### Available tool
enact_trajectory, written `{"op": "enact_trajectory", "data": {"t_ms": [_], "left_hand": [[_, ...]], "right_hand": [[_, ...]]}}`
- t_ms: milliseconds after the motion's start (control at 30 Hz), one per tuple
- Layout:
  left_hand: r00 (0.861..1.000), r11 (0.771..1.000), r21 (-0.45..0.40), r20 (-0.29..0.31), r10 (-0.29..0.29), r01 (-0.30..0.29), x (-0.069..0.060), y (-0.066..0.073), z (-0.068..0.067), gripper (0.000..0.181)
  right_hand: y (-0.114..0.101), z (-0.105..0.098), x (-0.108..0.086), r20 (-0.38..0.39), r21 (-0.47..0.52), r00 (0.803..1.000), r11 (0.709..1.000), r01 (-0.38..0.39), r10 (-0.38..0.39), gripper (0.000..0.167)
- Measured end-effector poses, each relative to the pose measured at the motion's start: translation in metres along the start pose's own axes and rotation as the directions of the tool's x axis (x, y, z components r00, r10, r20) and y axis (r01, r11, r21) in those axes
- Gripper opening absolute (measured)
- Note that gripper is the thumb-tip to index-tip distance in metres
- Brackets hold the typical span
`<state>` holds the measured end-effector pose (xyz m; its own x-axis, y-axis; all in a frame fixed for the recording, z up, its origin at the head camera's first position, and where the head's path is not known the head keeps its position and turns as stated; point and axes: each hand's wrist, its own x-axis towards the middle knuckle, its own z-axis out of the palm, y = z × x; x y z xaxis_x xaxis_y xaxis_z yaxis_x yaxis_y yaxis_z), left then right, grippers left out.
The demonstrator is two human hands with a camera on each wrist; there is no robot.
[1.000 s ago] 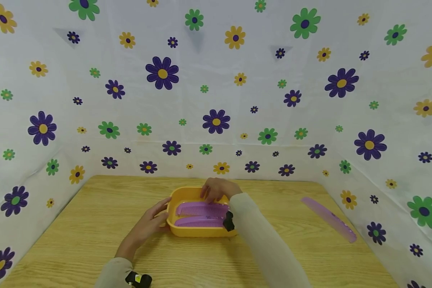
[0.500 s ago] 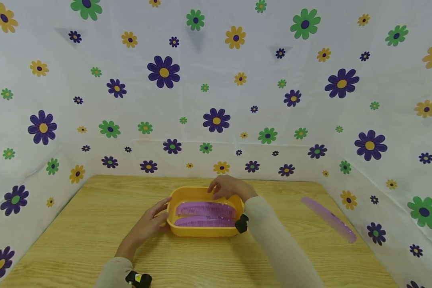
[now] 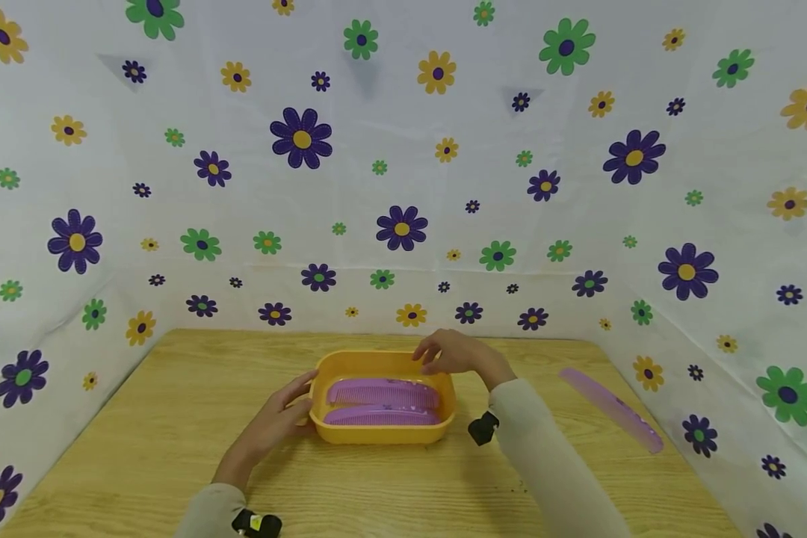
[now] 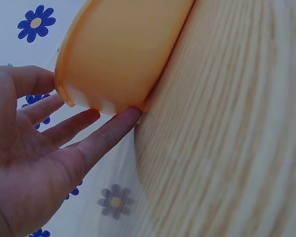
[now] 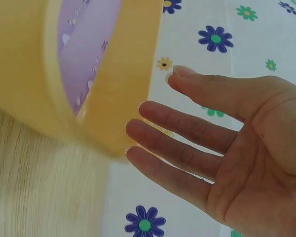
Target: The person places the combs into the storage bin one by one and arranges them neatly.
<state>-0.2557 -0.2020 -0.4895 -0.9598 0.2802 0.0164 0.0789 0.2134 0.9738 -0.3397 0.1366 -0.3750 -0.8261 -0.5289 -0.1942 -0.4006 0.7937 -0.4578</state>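
Two purple combs (image 3: 383, 392) lie side by side inside a yellow plastic basin (image 3: 383, 435), teeth toward the near side. My left hand (image 3: 279, 420) rests against the basin's left end, its extended fingertips touching the outer wall, as the left wrist view shows on the basin (image 4: 118, 49). At the far right corner, my right hand (image 3: 460, 353) hovers by the rim with nothing in it. In the right wrist view the fingers (image 5: 182, 153) are loosely extended near the basin wall; whether they touch it I cannot tell.
A third purple comb (image 3: 612, 409) lies slanted on the wooden table (image 3: 175, 418), to the right of the basin. White sheeting (image 3: 350, 172) with printed flowers stands round the table's back and sides.
My right hand has moved out of the basin to the right, uncovering the right ends of the combs. My left hand, the basin and the combs stay in place.
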Motion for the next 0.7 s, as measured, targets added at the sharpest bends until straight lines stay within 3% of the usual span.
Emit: {"op": "enact_trajectory", "data": {"t_ms": [567, 700], "left_hand": [[1.000, 1.000, -0.002, -0.002, 0.002, -0.002, -0.002, 0.003, -0.001, 0.056], [1.000, 1.000, 0.003, 0.002, 0.002, -0.002, -0.001, 0.004, -0.001, 0.057]], "right_hand": [[0.039, -0.023, -0.046, -0.034, -0.018, 0.998, 0.999, 0.048, -0.049, 0.027], [0.052, -0.026, -0.056, -0.045, -0.020, 0.999, 1.000, 0.024, -0.025, 0.026]]}}
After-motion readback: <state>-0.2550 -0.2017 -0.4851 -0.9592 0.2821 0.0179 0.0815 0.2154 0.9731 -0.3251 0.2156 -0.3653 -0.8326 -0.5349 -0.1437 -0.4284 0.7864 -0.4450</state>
